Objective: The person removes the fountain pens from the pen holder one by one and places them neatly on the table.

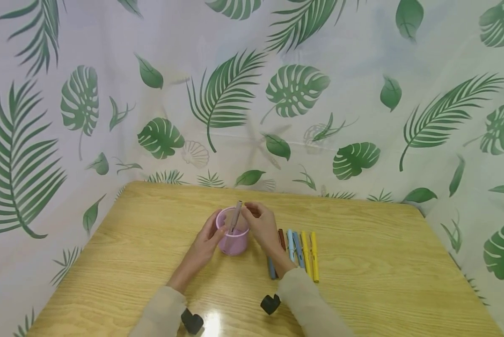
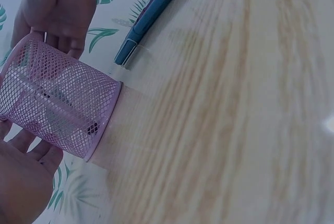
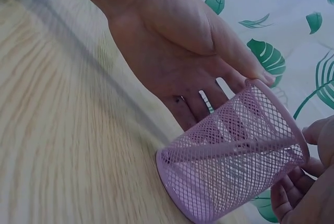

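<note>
Steadying a pink mesh pen cup point(image 1: 233, 238) near the middle of a wooden table point(image 1: 361, 262), the person's left hand point(image 1: 204, 243) rests against the cup's left wall with fingers straight and relaxed, as the right wrist view shows. A grey pen point(image 1: 236, 216) stands tilted inside the cup, its top poking above the rim. The right hand point(image 1: 263, 225) hovers at the rim beside that pen, fingers curled toward it; whether they pinch it cannot be told. Just right of the cup, a row of pens point(image 1: 299, 250) in brown, blue and yellow lies side by side on the tabletop. A leaf-print curtain point(image 1: 277, 93) hangs behind.
</note>
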A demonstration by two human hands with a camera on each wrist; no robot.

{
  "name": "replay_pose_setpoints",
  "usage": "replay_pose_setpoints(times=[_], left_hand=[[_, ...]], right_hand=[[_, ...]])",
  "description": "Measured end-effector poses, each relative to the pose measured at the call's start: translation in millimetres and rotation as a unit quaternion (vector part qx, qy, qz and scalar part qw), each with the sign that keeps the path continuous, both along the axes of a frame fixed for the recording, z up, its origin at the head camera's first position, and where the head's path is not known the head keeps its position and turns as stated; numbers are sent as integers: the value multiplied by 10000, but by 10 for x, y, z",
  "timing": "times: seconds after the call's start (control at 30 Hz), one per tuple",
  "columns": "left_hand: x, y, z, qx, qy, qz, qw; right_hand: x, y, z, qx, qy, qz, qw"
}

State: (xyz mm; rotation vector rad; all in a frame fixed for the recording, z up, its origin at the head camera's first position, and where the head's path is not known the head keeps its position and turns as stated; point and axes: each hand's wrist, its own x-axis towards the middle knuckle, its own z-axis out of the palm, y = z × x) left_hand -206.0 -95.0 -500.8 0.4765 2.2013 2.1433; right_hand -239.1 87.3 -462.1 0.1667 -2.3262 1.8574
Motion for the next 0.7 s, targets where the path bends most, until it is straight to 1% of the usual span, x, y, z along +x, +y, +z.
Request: replay_pose_setpoints(times=[0.1,0.3,0.37,0.5,0.63,0.7], left_hand=[[5,-2,-1,8,-2,1,10000],[-2,2,-1,139,34,-17,9999],[-5,1,-4,140,51,-34,9999],[-5,-10,-15,80,42,-63,9999],[-6,-14,-28,80,49,-81,9999],[-7,-12,-30,111,58,-66,9999]], right_hand=[[-11,-53,3,-24,50,44,10000],[-31,-101,-15,-179,146,281,9993],[-35,-109,-11,-104,140,324,9993],[-30,-123,21,97,52,343,9993],[12,-101,53,59,-79,258,9996],[39,-74,67,27,-143,141,9998]])
